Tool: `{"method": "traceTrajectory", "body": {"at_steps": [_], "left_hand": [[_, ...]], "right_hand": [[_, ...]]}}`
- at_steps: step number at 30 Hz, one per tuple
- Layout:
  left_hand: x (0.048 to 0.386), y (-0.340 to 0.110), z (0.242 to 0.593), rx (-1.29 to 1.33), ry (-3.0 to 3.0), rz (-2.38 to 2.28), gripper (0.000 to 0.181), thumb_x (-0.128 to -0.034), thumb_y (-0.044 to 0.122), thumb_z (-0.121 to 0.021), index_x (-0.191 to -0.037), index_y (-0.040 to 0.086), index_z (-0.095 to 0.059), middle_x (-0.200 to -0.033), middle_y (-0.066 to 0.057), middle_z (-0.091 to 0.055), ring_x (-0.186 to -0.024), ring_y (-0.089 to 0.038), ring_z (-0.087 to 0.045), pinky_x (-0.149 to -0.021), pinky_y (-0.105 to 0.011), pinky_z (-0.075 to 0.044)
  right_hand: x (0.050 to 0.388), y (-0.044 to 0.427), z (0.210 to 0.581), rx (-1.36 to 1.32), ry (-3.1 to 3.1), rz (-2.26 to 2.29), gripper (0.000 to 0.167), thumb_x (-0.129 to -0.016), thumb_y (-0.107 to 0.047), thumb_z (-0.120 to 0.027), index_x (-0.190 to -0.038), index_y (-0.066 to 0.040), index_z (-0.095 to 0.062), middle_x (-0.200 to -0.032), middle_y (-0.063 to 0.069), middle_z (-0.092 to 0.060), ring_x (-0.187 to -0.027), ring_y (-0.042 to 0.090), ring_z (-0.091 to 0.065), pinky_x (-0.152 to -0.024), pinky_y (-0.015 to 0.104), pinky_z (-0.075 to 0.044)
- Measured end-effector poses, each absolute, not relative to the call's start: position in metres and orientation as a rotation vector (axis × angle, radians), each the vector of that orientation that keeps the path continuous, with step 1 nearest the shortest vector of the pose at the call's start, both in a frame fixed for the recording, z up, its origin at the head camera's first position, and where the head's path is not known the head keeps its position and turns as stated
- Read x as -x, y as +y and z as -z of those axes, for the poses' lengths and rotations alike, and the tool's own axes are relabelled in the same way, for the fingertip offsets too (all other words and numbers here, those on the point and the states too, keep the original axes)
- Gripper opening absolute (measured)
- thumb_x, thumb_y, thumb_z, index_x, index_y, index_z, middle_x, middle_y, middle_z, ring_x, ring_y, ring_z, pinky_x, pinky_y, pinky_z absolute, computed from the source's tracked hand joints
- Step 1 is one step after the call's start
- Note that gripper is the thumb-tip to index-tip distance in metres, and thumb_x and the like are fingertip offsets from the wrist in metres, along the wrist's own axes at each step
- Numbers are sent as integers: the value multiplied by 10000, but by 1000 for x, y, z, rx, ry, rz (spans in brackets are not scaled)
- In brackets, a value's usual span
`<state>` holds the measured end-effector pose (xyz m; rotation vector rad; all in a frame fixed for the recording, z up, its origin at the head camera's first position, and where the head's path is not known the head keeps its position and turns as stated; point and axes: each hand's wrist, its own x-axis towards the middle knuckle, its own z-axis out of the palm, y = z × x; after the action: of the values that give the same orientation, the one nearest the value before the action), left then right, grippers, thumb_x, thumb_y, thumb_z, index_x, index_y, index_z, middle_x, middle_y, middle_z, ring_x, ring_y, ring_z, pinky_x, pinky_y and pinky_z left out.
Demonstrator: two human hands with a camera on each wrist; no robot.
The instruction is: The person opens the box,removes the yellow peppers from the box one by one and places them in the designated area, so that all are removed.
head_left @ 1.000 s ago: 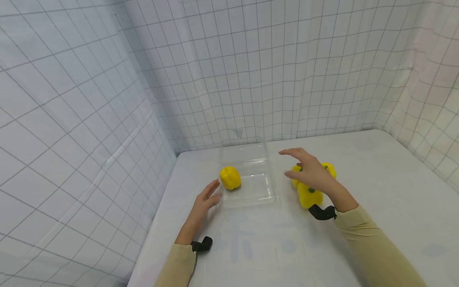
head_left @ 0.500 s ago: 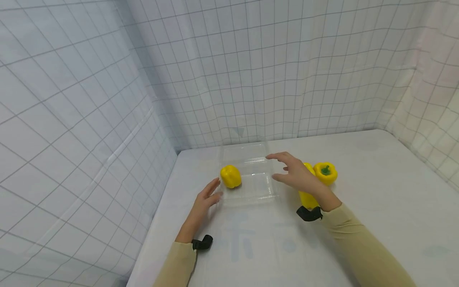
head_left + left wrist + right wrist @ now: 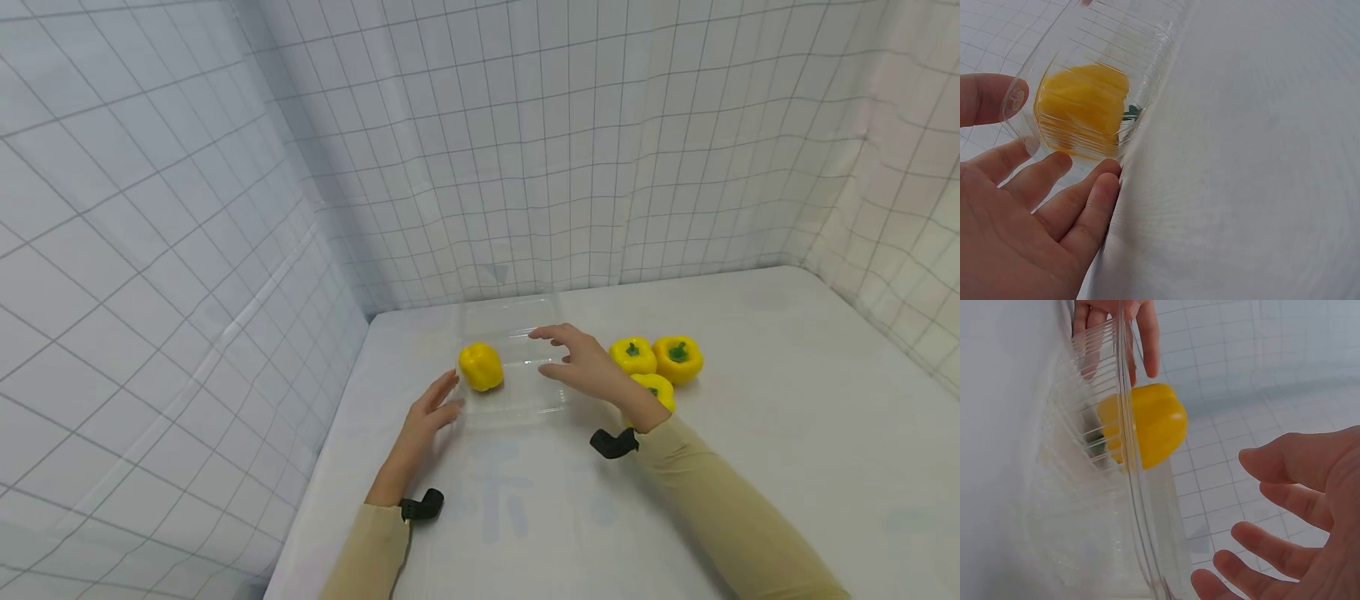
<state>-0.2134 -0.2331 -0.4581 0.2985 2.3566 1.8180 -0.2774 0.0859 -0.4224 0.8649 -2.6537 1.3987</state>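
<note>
A clear plastic clamshell container [image 3: 528, 390] lies with its lid [image 3: 506, 316] folded back. One yellow bell pepper [image 3: 481, 367] sits at its left end, the green stem facing down in the right wrist view. My left hand [image 3: 424, 421] rests at the container's left side; in the left wrist view its extended fingers [image 3: 1094, 200] touch the outer wall and the thumb lies at the rim. Over the container's right part hovers my right hand [image 3: 588, 367], fingers spread and loosely bent, holding nothing in the right wrist view.
Several more yellow bell peppers, among them a rear one [image 3: 678, 360], a left one [image 3: 632, 356] and a front one [image 3: 656, 390] partly behind my right wrist, cluster on the white table [image 3: 787, 400]. Grid-patterned curtains [image 3: 525, 150] enclose the back and sides.
My right hand has moved left from above the pepper cluster to over the container, uncovering the peppers. My left hand and the pepper in the container have stayed put.
</note>
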Motion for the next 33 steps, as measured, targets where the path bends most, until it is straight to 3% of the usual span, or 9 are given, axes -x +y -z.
{"method": "traceTrajectory", "body": {"at_steps": [6, 12, 24, 33], "left_hand": [[225, -240, 482, -277, 2359, -1857, 600, -1045, 207, -557, -1591, 227, -310, -1608, -2, -336, -1485, -242, -282, -1117, -544, -335], [228, -241, 487, -295, 2376, -1868, 579, -1026, 254, -584, -1559, 298, -362, -1584, 42, -370, -1413, -236, -416, -1110, -546, -346], [223, -238, 475, -256, 2360, -1831, 610, -1049, 224, -550, -1601, 199, -290, -1618, -16, -316, -1378, -276, -465, -1104, -528, -365], [224, -237, 483, -281, 2387, -1867, 589, -1028, 270, -579, -1572, 259, -354, -1590, 7, -370, -1350, -264, -499, -1092, -536, -379]], "right_hand": [[284, 68, 427, -863, -2682, -1378, 516, -945, -192, -720, -1431, -194, -546, -1416, 37, -527, -1254, 293, -518, -968, 451, -511], [290, 52, 426, -881, -2681, -1387, 511, -942, -204, -727, -1423, -175, -556, -1405, 63, -548, -1226, 293, -537, -939, 433, -520], [303, 15, 430, -961, -2711, -1379, 571, -923, -195, -726, -1454, -120, -531, -1452, 131, -522, -1248, 402, -528, -996, 491, -472], [314, 0, 433, -956, -2799, -1252, 655, -879, -187, -790, -1470, -118, -515, -1429, 156, -531, -1220, 383, -549, -988, 475, -482]]}}
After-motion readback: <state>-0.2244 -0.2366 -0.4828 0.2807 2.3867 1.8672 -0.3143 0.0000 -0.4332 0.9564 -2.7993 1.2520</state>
